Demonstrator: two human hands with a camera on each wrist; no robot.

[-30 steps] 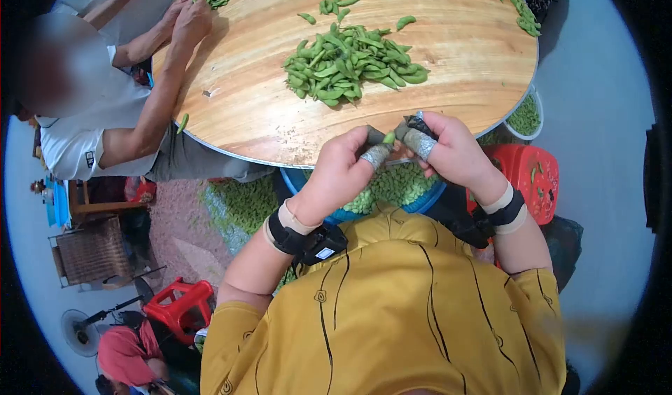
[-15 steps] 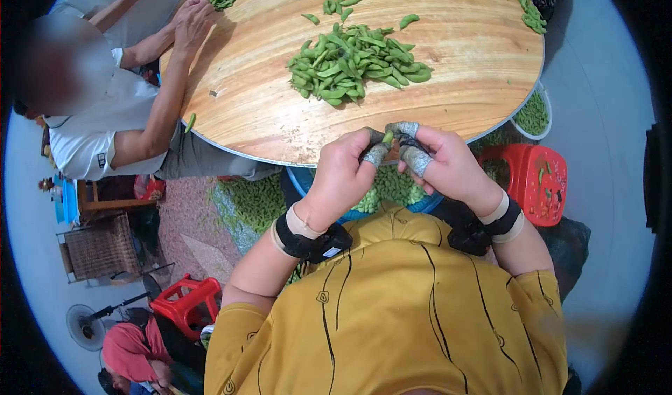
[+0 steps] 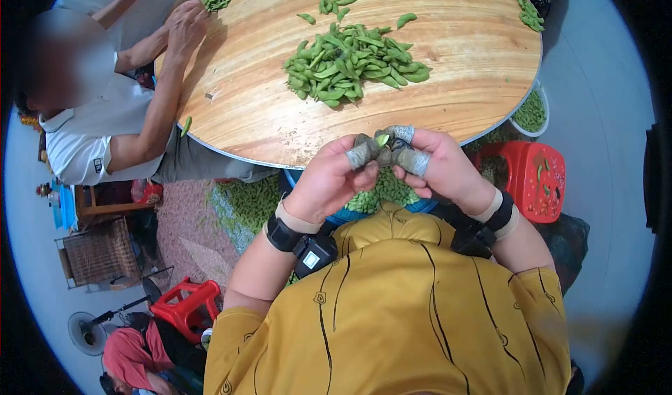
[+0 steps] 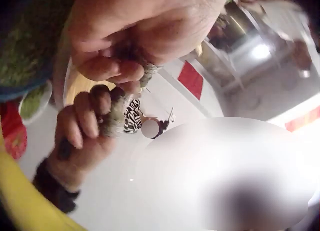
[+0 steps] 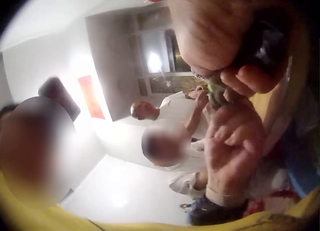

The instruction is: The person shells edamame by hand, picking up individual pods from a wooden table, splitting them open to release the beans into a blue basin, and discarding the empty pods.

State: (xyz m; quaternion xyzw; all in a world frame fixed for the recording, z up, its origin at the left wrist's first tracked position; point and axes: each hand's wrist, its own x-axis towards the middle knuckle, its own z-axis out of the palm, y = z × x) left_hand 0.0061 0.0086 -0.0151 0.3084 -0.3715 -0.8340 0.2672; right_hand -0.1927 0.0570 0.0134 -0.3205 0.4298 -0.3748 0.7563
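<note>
A small green soybean pod [image 3: 383, 140] shows between the fingertips of both hands, close over the near edge of the round wooden table [image 3: 259, 132]. My left hand [image 3: 327, 174] pinches it from the left, its thumb wrapped in silvery tape. From the other side my right hand [image 3: 448, 171] pinches it too, with tape on thumb and forefinger. In the right wrist view, a bit of green pod [image 5: 212, 86] peeks out where the fingers meet. Below the hands, a blue basin [image 3: 334, 216] holds shelled green beans [image 3: 388, 190], partly hidden by the hands.
A heap of soybean pods [image 3: 350, 66] lies mid-table, with loose pods [image 3: 336, 4] behind it. To the right stand a white bucket [image 3: 535, 118] of green beans and a red stool [image 3: 535, 181]. Another person [image 3: 133, 129] sits at the table's left, handling pods.
The left hand has turned and shifted slightly left, its thumb now over the fingertips. Less of the pod shows between the hands. The heap on the table has not changed.
</note>
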